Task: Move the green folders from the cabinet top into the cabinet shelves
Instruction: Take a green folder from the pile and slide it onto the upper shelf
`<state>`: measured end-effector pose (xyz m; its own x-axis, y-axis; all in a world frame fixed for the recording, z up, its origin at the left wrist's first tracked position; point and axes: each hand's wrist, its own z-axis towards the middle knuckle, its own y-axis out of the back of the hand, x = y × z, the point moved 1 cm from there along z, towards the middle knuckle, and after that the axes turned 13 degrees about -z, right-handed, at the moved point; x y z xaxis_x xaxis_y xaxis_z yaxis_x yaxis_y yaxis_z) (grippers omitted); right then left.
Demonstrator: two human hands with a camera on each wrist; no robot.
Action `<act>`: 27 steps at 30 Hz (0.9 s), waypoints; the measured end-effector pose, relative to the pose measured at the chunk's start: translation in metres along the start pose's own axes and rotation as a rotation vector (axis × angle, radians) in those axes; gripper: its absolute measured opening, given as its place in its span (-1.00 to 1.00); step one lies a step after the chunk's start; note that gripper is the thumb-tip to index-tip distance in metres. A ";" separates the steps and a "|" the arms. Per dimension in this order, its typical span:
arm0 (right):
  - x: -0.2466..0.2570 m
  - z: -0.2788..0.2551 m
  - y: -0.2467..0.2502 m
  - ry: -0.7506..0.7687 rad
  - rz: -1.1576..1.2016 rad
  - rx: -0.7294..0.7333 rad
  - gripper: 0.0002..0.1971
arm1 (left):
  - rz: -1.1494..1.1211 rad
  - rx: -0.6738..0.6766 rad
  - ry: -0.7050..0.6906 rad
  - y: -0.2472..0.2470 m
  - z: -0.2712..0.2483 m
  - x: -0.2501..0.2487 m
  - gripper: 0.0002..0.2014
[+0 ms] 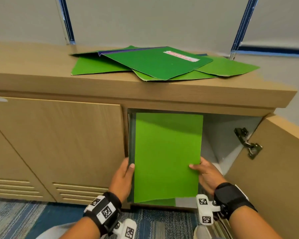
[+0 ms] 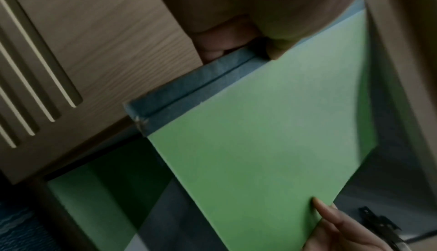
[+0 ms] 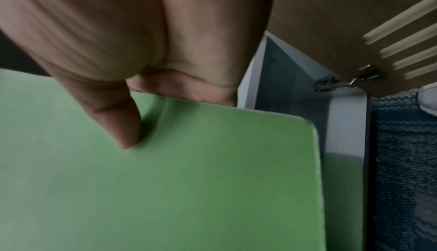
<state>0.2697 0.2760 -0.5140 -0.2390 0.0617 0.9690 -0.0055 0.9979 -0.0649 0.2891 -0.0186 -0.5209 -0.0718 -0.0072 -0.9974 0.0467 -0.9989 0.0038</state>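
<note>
A bright green folder [image 1: 167, 156] is held between both hands in front of the open cabinet compartment [image 1: 228, 135], its far end reaching in under the cabinet top. My left hand [image 1: 123, 176] grips its dark-taped spine edge [image 2: 189, 87], thumb on the front. My right hand [image 1: 205, 173] pinches the opposite edge, thumb [image 3: 125, 124] on the green face [image 3: 189, 180]. Another green folder [image 1: 162, 201] lies below it on the compartment floor. Several green folders [image 1: 154, 64] lie in a loose pile on the cabinet top [image 1: 41, 73], the uppermost bearing a white label.
The compartment's door [image 1: 274, 169] stands swung open at the right, its hinge [image 1: 248, 144] showing. A shut slatted door [image 1: 67, 144] is left of the opening. Blue patterned carpet [image 1: 24, 218] covers the floor. A grey wall rises behind the cabinet.
</note>
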 end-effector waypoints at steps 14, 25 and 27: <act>-0.011 0.092 0.026 0.042 -0.293 -0.356 -0.49 | 1.041 0.425 -0.229 -0.044 0.062 0.031 -0.12; -0.023 0.107 0.023 0.019 -0.668 -0.217 -0.50 | 1.135 0.527 -0.141 -0.046 0.072 0.043 -0.35; -0.023 0.112 0.022 0.020 -0.689 -0.222 -0.48 | 1.140 0.511 -0.139 -0.048 0.072 0.043 -0.35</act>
<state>0.1660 0.2940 -0.5647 -0.2343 -0.5849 0.7765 0.0496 0.7905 0.6104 0.2116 0.0257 -0.5589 -0.3504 -0.8503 -0.3926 -0.2371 -0.3250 0.9155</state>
